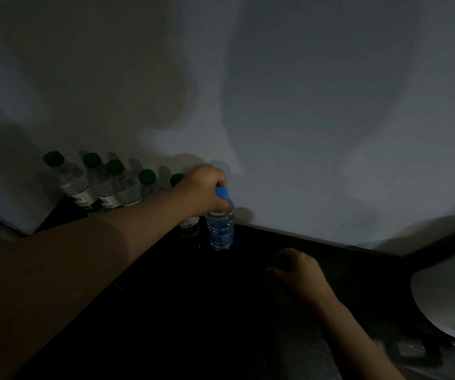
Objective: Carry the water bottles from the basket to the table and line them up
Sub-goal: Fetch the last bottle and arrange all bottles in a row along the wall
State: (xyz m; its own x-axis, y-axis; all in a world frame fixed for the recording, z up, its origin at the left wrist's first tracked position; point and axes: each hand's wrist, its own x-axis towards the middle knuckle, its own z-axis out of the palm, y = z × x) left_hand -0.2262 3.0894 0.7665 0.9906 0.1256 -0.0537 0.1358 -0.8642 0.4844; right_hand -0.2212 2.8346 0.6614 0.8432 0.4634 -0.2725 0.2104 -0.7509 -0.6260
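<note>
Five green-capped bottles (74, 182) are already lined up on the dark worktop (221, 297) along the wall. The blue-capped bottle (220, 226) is upright just right of the last one, straight below the left hand (201, 187), whose fingers curl round its neck. Can't tell if its base is down tbh, and the right hand (297, 270) sits apart, fingers loosely curled on nothing.

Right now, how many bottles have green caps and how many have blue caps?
Green-cap bottles: 5
Blue-cap bottle: 1
Total: 6
</note>
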